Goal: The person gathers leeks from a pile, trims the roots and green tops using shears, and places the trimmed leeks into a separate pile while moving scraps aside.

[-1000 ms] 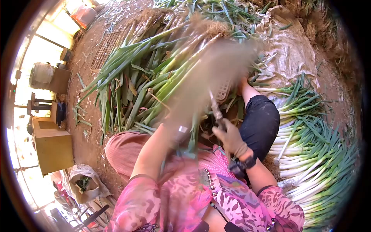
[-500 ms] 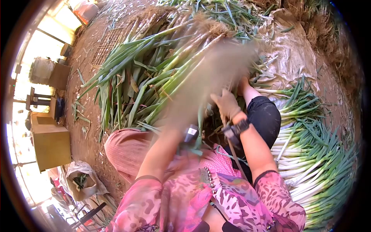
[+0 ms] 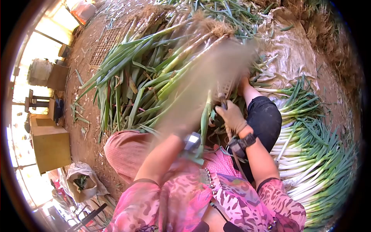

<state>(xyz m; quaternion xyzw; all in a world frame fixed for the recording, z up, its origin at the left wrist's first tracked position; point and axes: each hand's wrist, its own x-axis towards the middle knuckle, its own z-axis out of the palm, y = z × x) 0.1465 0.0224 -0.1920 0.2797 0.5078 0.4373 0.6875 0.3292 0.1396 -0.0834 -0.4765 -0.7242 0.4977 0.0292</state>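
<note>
The left hand (image 3: 178, 123) is lost in a tan blur close to the lens; its fingers cannot be made out, so whether they grip cannot be told; only the bare forearm and a watch (image 3: 192, 141) at the wrist are sharp. A green stalk (image 3: 204, 118) rises between the two hands, just beside the watch; its upper length dissolves into the same blur, which runs up toward rooty ends near the top of the view. The right hand (image 3: 232, 116), gloved, sits just right of the stalk; its fingers are clenched around a thin dark tool (image 3: 223, 99) whose tip pokes up past the knuckles; what kind of tool is too small to tell. A dark band (image 3: 241, 143) wraps that wrist. A white basket (image 3: 227, 88) is mostly hidden behind blur and glove. An untrimmed pile (image 3: 131, 81) spreads across the dirt beyond the hands; a trimmed stack (image 3: 313, 154) lies by the right knee, partly on a tarp (image 3: 288, 50), its far end cut off by the dark lens rim. A box (image 3: 50, 141) and a bag (image 3: 83, 181) stand well apart at the left.
</note>
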